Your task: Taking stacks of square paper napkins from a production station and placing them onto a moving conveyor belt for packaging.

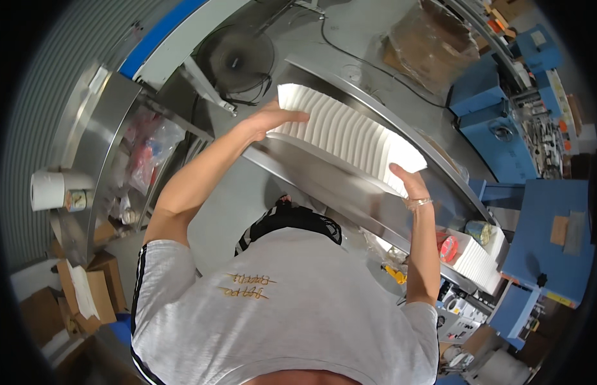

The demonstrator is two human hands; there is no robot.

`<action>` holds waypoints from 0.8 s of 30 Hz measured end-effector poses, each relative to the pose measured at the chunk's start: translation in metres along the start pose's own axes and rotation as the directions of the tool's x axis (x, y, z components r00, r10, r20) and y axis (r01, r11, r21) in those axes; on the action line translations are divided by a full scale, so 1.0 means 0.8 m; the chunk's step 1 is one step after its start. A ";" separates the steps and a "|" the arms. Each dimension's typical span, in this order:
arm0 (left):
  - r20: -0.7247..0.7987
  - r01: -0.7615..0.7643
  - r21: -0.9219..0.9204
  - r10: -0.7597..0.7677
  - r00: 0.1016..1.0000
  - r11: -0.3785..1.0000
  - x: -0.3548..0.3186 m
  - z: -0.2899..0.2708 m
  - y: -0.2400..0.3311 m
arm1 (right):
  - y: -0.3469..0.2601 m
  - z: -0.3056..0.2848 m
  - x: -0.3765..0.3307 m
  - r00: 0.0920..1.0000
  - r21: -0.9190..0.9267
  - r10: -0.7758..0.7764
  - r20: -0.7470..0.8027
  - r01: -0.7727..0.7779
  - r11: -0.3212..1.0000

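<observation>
A long row of white, soft-looking folded sheets [340, 131], pressed face to face with wavy edges, spans the space between my hands. My left hand [279, 120] clasps its left end, thumb lying over the top. At the right end, my right hand [410, 181] grips it with the thumb on the near side; the other fingers are mostly hidden. Beneath the row runs a long stainless steel trough [305, 158]. Whether the row touches the metal or hangs just above it, I cannot tell.
A similar white stack [476, 264] and a red tape roll [447, 248] lie at the trough's right end. Blue machines [497, 144] stand at right. A fan [234, 63] is at the far left. A steel table [106, 138] and cardboard boxes [93, 292] are at left.
</observation>
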State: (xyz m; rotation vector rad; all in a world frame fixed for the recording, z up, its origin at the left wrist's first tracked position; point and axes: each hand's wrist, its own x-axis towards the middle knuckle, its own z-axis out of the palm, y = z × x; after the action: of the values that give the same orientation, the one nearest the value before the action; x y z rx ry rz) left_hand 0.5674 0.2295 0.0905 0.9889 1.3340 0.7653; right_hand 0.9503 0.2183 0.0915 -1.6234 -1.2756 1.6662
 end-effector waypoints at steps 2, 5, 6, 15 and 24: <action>0.076 0.079 -0.075 -0.073 0.994 0.994 -0.030 0.012 0.013 | -0.006 0.014 -0.026 0.983 0.032 0.065 -0.169 -0.061 0.998; 0.033 0.059 0.066 -0.061 0.998 0.996 -0.015 0.030 -0.005 | 0.036 -0.021 -0.027 0.969 0.056 0.126 -0.213 -0.117 0.992; 0.064 0.024 0.097 -0.031 0.997 0.995 -0.017 0.038 0.003 | 0.024 -0.019 -0.043 0.975 0.100 0.102 -0.198 -0.083 0.991; -0.056 -0.281 -0.266 0.277 0.959 0.922 -0.047 0.044 0.004 | 0.006 -0.031 -0.051 0.966 0.152 -0.226 -0.128 0.244 0.958; -0.428 -0.535 -0.194 0.420 0.800 0.822 -0.165 -0.115 0.034 | -0.180 0.123 0.020 0.847 0.056 -0.500 0.182 0.499 0.865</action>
State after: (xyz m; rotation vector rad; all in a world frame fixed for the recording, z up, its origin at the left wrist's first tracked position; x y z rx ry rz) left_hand 0.4642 0.1350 0.1742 0.9722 1.2251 1.5745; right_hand 0.8170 0.2688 0.1929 -1.0120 -1.6173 1.5056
